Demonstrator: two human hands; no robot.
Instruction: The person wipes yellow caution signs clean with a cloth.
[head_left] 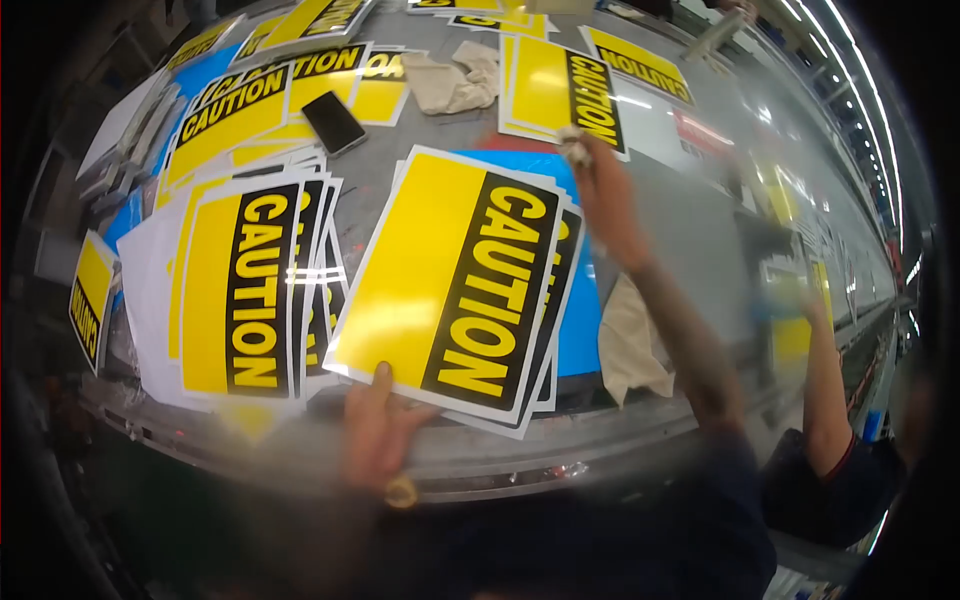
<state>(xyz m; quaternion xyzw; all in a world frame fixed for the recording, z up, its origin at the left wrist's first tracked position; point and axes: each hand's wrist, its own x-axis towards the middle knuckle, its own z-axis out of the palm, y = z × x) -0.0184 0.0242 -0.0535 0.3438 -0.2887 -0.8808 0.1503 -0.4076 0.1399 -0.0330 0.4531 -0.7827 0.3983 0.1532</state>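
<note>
My left hand point(376, 428) grips the near edge of a yellow and black caution sign point(400, 270), thumb on top and fingers below. This sign lies on a stack of similar signs, over a blue sheet point(580, 330). Beyond the sign's far right corner, my right hand point(608, 195) is closed on a small pale cloth point(574, 147). It is close to another caution sign point(540, 85) lying farther back. To the left of the held sign is a fanned pile of caution signs point(235, 290).
A black phone point(334, 122) rests beside more stacked signs point(230, 120). One crumpled beige cloth point(450, 80) lies at the back, and another beige cloth point(630, 345) near the table's front edge. At right, a co-worker's arm point(825, 390) reaches toward blurred yellow signs.
</note>
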